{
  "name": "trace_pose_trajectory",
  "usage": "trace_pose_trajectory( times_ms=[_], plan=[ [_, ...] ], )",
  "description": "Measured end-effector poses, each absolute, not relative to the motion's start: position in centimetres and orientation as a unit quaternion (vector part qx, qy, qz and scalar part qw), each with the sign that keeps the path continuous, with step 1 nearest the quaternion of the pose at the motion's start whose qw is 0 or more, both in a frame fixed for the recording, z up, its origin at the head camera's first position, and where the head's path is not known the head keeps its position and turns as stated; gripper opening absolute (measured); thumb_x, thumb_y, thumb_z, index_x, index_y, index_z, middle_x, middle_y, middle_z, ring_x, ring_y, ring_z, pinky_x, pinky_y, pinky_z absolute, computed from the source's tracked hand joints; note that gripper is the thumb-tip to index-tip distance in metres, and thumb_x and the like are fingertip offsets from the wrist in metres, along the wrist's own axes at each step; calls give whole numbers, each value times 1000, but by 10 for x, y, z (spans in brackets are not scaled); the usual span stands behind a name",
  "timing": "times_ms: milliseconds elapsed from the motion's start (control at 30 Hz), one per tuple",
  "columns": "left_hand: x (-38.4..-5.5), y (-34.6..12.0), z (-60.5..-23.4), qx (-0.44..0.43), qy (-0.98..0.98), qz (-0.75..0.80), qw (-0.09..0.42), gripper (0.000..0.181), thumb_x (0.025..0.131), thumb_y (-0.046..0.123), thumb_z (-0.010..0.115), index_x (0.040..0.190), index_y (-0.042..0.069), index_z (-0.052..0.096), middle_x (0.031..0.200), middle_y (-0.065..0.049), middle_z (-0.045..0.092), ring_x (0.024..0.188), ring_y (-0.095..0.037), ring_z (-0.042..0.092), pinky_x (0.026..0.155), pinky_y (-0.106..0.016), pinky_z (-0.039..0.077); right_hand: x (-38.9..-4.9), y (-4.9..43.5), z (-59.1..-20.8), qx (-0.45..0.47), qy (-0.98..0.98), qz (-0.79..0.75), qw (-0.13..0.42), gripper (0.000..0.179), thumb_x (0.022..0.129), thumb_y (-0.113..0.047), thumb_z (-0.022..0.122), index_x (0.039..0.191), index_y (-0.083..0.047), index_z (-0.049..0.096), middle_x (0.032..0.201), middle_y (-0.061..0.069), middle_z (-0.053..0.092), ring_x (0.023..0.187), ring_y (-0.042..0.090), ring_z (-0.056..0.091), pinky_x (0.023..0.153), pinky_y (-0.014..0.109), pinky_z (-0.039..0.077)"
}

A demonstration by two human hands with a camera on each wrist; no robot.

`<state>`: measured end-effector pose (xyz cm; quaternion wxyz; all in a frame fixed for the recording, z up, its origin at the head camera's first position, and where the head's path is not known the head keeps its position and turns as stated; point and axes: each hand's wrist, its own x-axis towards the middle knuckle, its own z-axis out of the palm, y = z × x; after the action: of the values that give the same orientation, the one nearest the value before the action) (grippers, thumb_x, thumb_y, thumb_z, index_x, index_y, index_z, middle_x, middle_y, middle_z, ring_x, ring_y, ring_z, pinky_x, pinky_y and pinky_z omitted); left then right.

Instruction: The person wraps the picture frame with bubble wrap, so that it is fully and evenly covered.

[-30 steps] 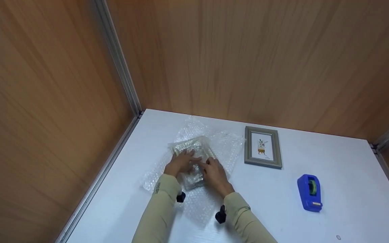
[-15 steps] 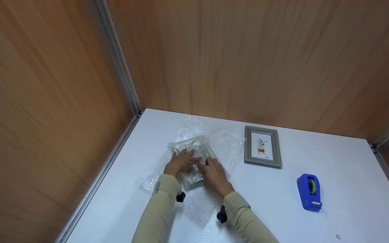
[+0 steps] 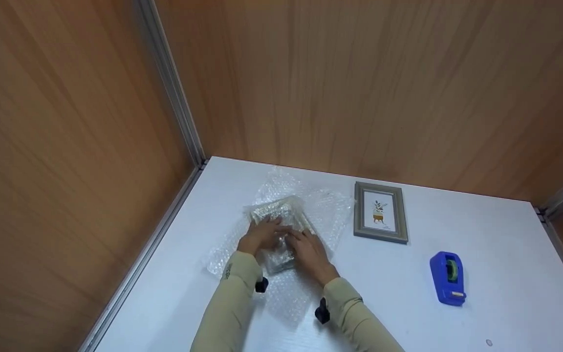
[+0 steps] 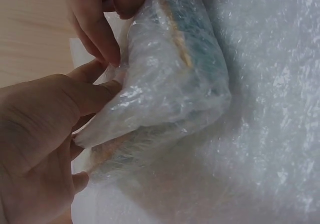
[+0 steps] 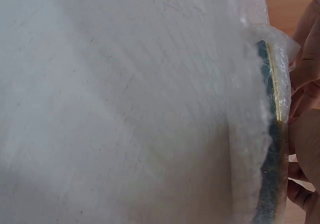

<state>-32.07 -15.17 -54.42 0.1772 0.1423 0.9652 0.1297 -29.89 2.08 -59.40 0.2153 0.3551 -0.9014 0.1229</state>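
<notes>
A flat rectangular thing wrapped in bubble wrap (image 3: 277, 208) lies askew on a larger spread sheet of bubble wrap (image 3: 328, 208). Through the layers a dark teal edge with a gold line (image 5: 273, 83) shows in the right wrist view. My left hand (image 3: 260, 235) rests on top of the package, fingers spread over the folded wrap. From the right, my right hand (image 3: 310, 252) lies on it with bent fingers, its fingertips meeting the left hand's near the package's middle. In the left wrist view, the fingers of both hands press along the wrap's fold (image 4: 125, 86).
A grey picture frame (image 3: 399, 215) with a small plant-pot print lies right of the bubble wrap, by its edge. Farther right and nearer stands a blue tape dispenser (image 3: 443, 278) with a green roll. Wooden panels (image 3: 359, 98) enclose the white table (image 3: 164, 293).
The right hand's index finger and fingertips have shifted slightly up and left, to the left hand's fingers. The left hand and the package stay in place.
</notes>
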Motion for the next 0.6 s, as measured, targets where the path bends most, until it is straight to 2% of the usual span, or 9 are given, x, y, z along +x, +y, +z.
trace_pose_trajectory(
  times_ms=[133,233,400,600],
  plan=[
    [-320,-152,-545,141,966,135,171,54,88,25,60,138,35,41,151,-3,23,139,-33,11,107,-62,5,-299,19,-593,361,-896,104,236,25,86,-10,52,109,-8,63,115,5,64,90,26,59,71,36,51],
    [-320,-152,-545,144,966,136,168,55,87,27,61,138,34,41,151,-3,23,139,-34,11,107,-62,5,-300,18,-592,369,-890,96,250,25,85,-9,51,107,-6,62,106,6,67,85,23,61,73,35,51],
    [-321,-152,-546,144,965,139,170,54,88,27,60,138,34,41,152,-4,22,139,-34,11,107,-62,4,-301,19,-591,378,-890,116,229,25,86,-7,53,110,-4,60,107,9,66,90,22,63,83,37,49],
    [-322,-151,-544,139,963,148,177,53,88,27,59,138,33,42,152,-4,21,139,-34,10,107,-62,4,-300,19,-589,366,-899,153,188,28,90,-10,48,116,-6,58,109,6,65,86,22,59,79,36,48]
  ],
)
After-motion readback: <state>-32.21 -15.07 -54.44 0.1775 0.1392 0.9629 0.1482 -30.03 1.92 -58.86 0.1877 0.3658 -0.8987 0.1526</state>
